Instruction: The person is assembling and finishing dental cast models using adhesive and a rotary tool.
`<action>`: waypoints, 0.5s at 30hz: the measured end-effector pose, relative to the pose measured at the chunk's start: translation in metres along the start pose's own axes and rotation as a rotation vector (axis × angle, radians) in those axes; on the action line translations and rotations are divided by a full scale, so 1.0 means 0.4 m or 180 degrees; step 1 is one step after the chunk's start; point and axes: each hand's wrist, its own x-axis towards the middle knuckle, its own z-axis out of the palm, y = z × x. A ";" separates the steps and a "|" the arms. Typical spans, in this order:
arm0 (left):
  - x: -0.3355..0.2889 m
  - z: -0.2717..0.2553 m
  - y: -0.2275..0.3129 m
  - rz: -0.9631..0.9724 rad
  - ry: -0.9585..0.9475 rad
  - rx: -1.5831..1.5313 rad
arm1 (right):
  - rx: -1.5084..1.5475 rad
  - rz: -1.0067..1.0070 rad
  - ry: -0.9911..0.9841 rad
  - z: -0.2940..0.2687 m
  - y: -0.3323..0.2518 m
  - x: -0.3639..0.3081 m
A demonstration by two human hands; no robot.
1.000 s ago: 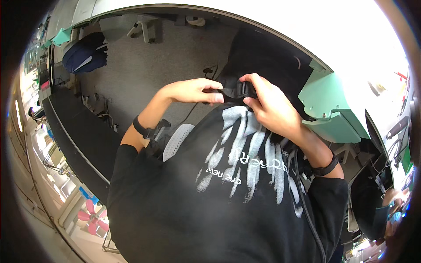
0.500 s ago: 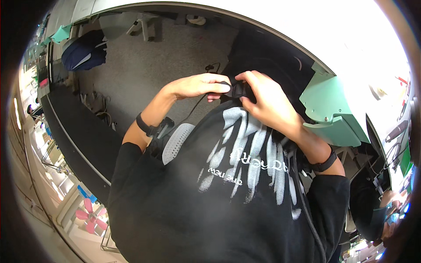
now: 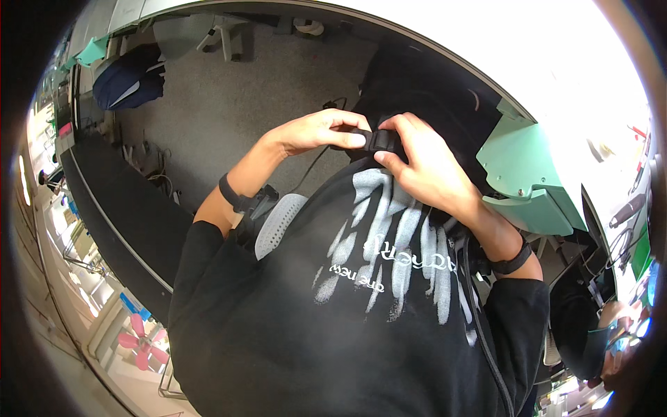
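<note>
From my remote seat I look down on a black shirt (image 3: 278, 313) with white streaked print. Past its hem, at the wearer's waist, lies a black buckle (image 3: 381, 141) on a dark strap. I see the left hand (image 3: 313, 135) pinching its left end between thumb and fingers. The right hand (image 3: 427, 167) curves around its right side, thumb and fingertips apart at its edges; I can't tell whether they press on it. Right of that hand I have a mint-green bracket (image 3: 524, 163) beneath the white tabletop (image 3: 556, 55). Farther off, on grey carpet (image 3: 257, 90), sits a dark blue bag (image 3: 128, 80).
</note>
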 end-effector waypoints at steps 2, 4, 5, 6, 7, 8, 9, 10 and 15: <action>0.004 0.018 -0.004 0.0110 0.0303 0.0622 | 0.0051 0.0098 -0.0048 0.000 0.003 -0.004; 0.017 0.044 -0.008 0.0489 0.0452 0.0850 | 0.0034 0.0081 0.0104 0.004 0.008 -0.007; 0.023 0.056 -0.008 0.0862 0.0594 0.1089 | 0.0030 0.0079 0.0090 0.003 0.004 -0.007; 0.023 0.065 -0.002 0.0807 0.0561 0.0931 | 0.0091 0.0187 0.0038 0.000 -0.002 -0.005; 0.024 0.060 -0.006 0.0811 0.0568 0.0926 | 0.0154 0.0293 -0.0007 -0.003 -0.008 -0.004; 0.028 0.048 -0.014 0.0845 0.0605 0.1392 | 0.0151 0.0290 -0.0013 -0.003 -0.012 -0.002; 0.029 0.042 -0.019 0.0875 0.0639 0.1860 | 0.0155 0.0291 -0.0035 -0.003 -0.015 -0.001; 0.026 0.041 -0.014 0.0877 0.0638 0.1859 | 0.0160 0.0295 -0.0051 -0.003 -0.016 0.002; 0.012 0.039 -0.014 0.0313 0.0583 0.0845 | 0.0153 0.0245 -0.0114 -0.005 0.003 0.015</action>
